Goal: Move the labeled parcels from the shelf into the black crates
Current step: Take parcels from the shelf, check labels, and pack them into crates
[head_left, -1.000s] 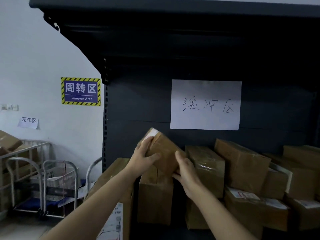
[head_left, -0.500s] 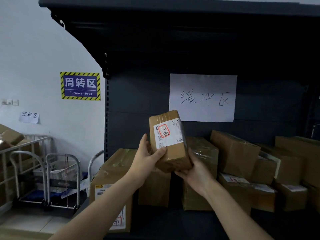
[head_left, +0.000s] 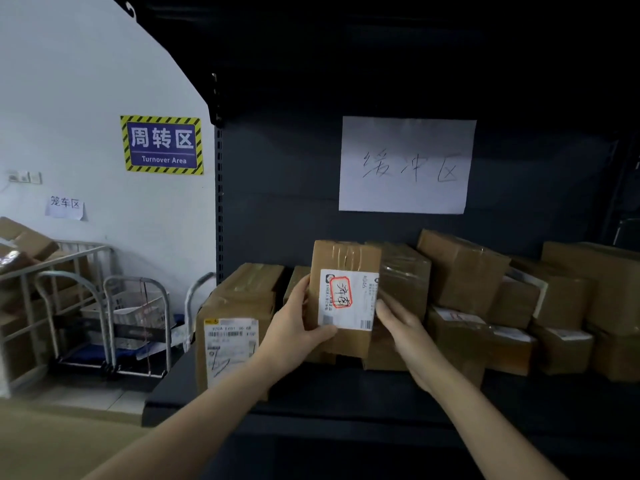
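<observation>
I hold a brown cardboard parcel (head_left: 344,258) upright in front of the dark shelf (head_left: 346,393). Its white label, with red-ringed handwriting, faces me. My left hand (head_left: 298,323) grips its left side, thumb across the lower front. My right hand (head_left: 405,330) is blurred, its fingers straight at the parcel's lower right edge; I cannot tell whether they touch it. Several more taped parcels (head_left: 460,271) are stacked on the shelf behind and to the right. A larger labeled parcel (head_left: 235,327) stands at the shelf's left end. No black crate is in view.
A handwritten paper sheet (head_left: 405,164) hangs on the shelf's back panel. To the left are a white wall with a "Turnover Area" sign (head_left: 161,144), metal trolleys (head_left: 135,323) and a cage cart with boxes (head_left: 31,258).
The parcel came off the stack and turned upright with its label toward me. My right hand slid from under it to its right edge. The view dropped lower.
</observation>
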### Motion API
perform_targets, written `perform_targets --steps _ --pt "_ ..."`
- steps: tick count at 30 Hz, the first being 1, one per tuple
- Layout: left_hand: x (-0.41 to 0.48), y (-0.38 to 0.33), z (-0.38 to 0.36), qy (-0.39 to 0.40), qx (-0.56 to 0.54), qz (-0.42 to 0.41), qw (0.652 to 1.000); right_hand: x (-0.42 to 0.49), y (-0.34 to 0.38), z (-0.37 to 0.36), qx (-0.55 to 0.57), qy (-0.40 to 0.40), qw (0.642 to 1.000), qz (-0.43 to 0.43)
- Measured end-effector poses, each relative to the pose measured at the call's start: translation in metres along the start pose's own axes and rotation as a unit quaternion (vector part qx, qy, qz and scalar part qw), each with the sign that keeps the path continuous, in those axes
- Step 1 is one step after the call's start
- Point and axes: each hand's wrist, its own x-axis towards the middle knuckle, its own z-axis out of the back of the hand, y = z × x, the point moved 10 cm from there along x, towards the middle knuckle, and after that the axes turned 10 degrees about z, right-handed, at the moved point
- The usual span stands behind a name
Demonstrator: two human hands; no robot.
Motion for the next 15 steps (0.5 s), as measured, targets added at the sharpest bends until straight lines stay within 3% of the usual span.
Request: perform_targets --steps 3,15 --pt "-0.013 0.018 -0.002 -0.027 0.046 -0.006 0.999 -0.018 -0.005 -0.017 -0.007 0.059 0.998 0.015" --pt "-0.038 0.100 -0.016 -0.028 0.106 0.075 0.991 -0.050 -0.065 -0.043 -0.079 0.071 0.993 -0.059"
